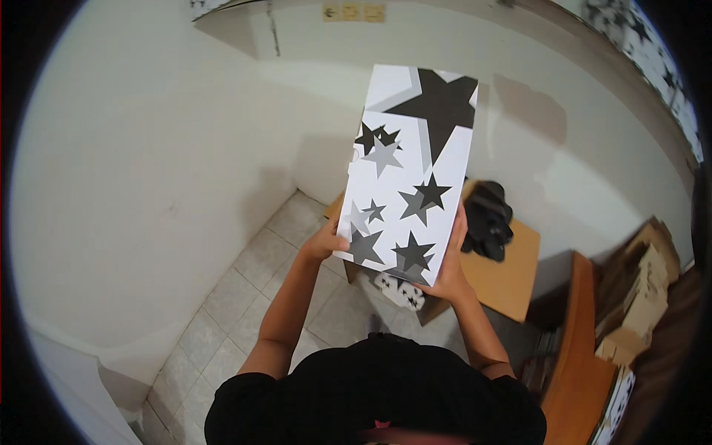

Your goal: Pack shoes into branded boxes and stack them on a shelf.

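Note:
Between my two hands I hold a long white box (pixel 400 174) printed with black and grey stars. It is raised in front of me, its far end tipped slightly to the right. My left hand (pixel 324 242) grips the near left edge, with the thumb lying on the top face. On the near right side my right hand (pixel 451 271) is wrapped round the edge, and its fingers reach partly underneath. The underside of the box is hidden. Beyond my right hand, black shoe-like items (pixel 487 221) rest on a wooden table (pixel 504 278), partly covered by the box.
Below the box is another star-patterned thing (pixel 400 291), mostly hidden. To the right stand an orange-brown wooden furniture panel (pixel 575 348) and brown cardboard boxes (pixel 638 308). White walls (pixel 148 133) meet a tiled floor (pixel 237 297) on the left. Wall sockets (pixel 354 12) show at the top.

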A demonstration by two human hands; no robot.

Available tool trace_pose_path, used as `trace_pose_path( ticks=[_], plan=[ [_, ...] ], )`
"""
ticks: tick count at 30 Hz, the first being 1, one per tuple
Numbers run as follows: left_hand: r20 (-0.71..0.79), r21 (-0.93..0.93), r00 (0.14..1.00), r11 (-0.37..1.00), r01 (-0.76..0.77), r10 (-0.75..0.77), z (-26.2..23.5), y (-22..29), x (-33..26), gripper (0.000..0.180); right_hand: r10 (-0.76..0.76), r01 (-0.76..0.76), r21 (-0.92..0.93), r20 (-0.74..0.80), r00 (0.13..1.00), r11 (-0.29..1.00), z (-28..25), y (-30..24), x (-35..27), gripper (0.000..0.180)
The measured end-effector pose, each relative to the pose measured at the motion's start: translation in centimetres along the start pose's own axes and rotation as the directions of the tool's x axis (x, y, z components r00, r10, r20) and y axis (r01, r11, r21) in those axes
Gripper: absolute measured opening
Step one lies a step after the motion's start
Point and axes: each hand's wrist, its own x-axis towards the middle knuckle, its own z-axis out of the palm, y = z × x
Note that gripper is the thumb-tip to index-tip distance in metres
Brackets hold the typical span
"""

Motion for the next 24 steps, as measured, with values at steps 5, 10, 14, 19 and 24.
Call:
trace_pose_path(
  ticks=[5, 10, 14, 19, 24],
  plan=[
    [0.340, 0.219, 0.895, 0.901, -0.374, 0.289, -1.7, 1.1, 2.6, 0.118, -0.218, 0.221, 0.028, -0.097, 0.971, 0.975, 0.2, 4.3, 1.8, 0.121],
    [0.153, 0.548, 0.899, 0.722, -0.423, 0.411, -2.3, -0.3, 3.6, 0.110, -0.262, 0.280, 0.198, -0.111, 0.959, 0.940, 1.0, 6.8, 2.3, 0.116],
    [0.006, 0.795, 0.828, 0.499, -0.344, 0.561, -2.6, -1.1, 4.3, 0.101, -0.396, 0.421, 0.190, -0.156, 0.905, 0.887, 1.6, 9.4, 3.5, 0.110],
    [-0.107, 0.697, 0.699, 0.555, -0.454, 0.707, -0.2, 0.4, 9.5, 0.069, -0.692, 0.669, -0.182, -0.231, 0.684, 0.721, -0.5, 12.8, 6.9, 0.116],
    [0.291, 0.603, 0.411, 0.169, -0.780, 0.864, -3.1, 4.0, 15.5, 0.060, -0.658, 0.614, -0.243, -0.195, 0.727, 0.751, 0.7, 15.2, 12.5, 0.106]
  ],
)
